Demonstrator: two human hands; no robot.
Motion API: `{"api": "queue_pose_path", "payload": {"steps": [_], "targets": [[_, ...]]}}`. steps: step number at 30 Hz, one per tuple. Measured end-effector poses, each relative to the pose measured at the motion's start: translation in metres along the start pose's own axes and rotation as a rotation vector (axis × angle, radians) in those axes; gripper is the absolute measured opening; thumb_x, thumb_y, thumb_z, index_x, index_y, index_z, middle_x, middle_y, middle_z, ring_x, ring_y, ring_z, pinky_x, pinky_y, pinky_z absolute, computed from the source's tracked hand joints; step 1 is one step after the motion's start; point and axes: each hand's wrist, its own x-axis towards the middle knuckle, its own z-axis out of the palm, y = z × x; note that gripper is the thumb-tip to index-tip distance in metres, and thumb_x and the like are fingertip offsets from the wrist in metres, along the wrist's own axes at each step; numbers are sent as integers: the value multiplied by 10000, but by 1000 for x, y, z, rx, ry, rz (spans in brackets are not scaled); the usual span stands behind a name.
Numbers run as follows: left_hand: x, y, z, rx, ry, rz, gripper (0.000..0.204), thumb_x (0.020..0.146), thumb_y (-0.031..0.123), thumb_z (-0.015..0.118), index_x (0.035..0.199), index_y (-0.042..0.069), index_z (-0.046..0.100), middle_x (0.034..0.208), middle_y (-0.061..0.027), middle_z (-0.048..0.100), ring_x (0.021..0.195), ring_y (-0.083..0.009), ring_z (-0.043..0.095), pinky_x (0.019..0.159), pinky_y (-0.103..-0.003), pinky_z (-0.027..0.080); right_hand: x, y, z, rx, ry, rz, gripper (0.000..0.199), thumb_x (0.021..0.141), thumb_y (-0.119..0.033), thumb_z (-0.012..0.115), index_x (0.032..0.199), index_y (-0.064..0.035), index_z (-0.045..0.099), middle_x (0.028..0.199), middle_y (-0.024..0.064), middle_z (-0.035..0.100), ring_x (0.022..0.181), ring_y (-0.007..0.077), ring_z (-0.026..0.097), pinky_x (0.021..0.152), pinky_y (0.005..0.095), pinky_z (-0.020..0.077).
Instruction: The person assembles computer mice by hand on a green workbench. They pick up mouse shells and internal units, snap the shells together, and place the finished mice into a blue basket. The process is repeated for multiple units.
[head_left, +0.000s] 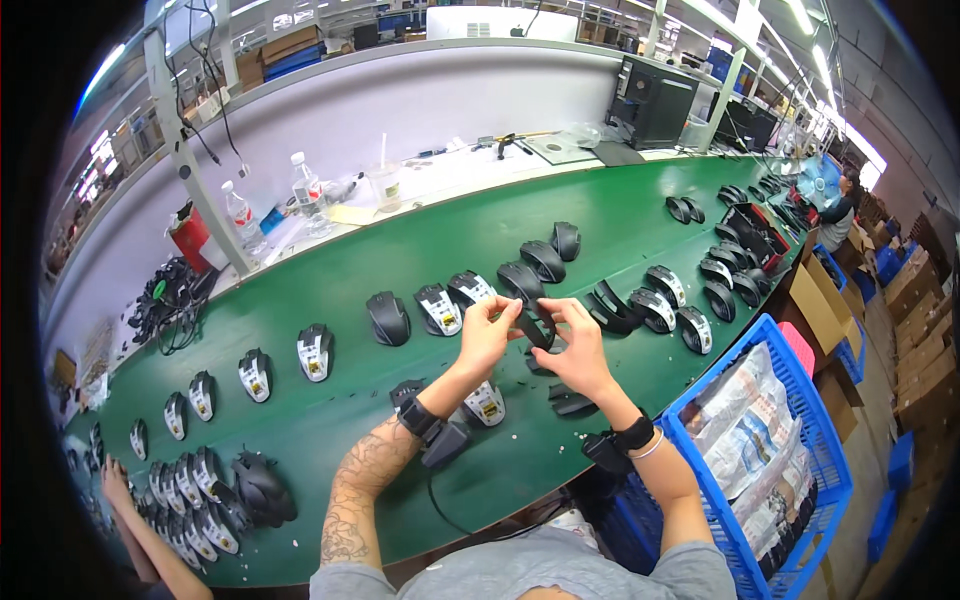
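Note:
Over the green bench, my left hand (486, 338) and my right hand (580, 350) pinch a thin, dark curved plastic piece (536, 332) between them. It looks like part of a computer mouse shell; its exact kind is unclear. Just beyond my fingers, a black mouse (520, 279) stands near other black mice (543, 260). Left of my left hand are mice with pale undersides or inner shells (438, 309) and a black mouse (387, 318). A pale mouse body (486, 405) lies under my forearms. Black curved shells (612, 308) lie right of my right hand.
A blue crate (672, 425) with plastic-wrapped contents stands at my right. Another person's hand (116, 484) is at far left beside rows of mice (190, 490). Bottles (310, 195) and a computer tower (652, 102) line the back shelf. Another person (845, 212) is at far right.

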Motion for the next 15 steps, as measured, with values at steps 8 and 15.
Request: {"api": "queue_pose_path", "payload": {"steps": [8,15], "targets": [[108,-20,-69,1429,-4,211,714,791,572,594,1170,-29,536,1240,-215,498,1236,-396,376,1033,-513,287,-12,7,1,-144,148,-21,550,655,-34,709,1181,-39,547,1107,173,540,980,311,579,839,358,488],[142,-60,-95,1501,-127,228,926,646,603,702,1240,-61,449,1269,-279,432,1294,-412,288,1068,-522,208,-34,11,12,-171,181,9,391,673,-24,698,1059,-58,646,1173,172,513,981,308,583,844,373,483]]}}
